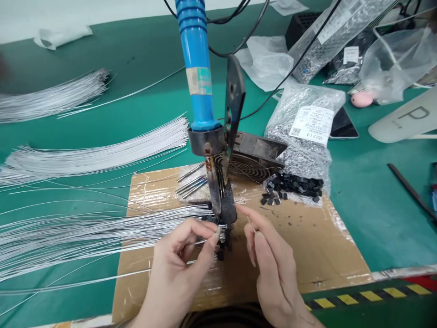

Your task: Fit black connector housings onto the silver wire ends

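A blue-handled soldering iron [198, 68] stands fixed upright, its dark tip [215, 191] pointing down over a taped cardboard sheet [307, 246]. My left hand [177, 269] pinches a small metal-ended piece [221, 235] with thumb and forefinger right below the tip. Thin white wires [85, 232] fan out to the left, their ends reaching the tip. My right hand [273, 269] is beside the tip on the right, fingers curled, thumb and forefinger pinched on a very thin strand I cannot name.
More white wire bundles [95, 152] lie on the green table [375, 191] at left. A pile of small black parts [293, 187] and a labelled bag [303, 132] sit right of a small fan [252, 159]. Plastic bags, cables and a phone [343, 125] lie behind.
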Tool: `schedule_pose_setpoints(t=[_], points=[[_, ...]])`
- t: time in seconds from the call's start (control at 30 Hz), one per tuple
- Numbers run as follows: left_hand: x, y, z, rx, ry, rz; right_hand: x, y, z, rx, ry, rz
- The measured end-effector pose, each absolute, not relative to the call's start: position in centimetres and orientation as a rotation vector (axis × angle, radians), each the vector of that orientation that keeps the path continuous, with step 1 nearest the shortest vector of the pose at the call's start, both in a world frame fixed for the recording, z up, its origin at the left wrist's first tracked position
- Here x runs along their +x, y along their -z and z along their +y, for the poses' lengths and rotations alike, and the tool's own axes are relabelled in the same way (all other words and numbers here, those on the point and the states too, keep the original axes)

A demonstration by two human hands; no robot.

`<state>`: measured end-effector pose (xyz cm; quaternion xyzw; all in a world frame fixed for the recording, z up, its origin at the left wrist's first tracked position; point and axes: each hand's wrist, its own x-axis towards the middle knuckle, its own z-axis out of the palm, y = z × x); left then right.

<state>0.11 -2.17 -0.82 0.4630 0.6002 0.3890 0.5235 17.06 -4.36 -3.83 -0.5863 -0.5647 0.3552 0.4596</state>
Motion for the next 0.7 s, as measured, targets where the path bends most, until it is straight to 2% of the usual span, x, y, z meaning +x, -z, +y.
schedule_pose_setpoints(t=[0.17, 0.4, 0.7], points=[[-0.1, 1.0, -1.6, 1.146, -0.908, 1.436, 16.9, 3.4, -4.4, -1.499, -0.914, -1.398], [0.0, 1.0, -0.8, 1.198, -0.937, 1.467, 17.7, 3.5, -3.7, -1.530, -0.737, -1.502], [0.3, 0.4, 0.0, 1.184, -0.967, 1.509, 17.3, 3.3, -2.9, -1.297, -1.046, -1.317]])
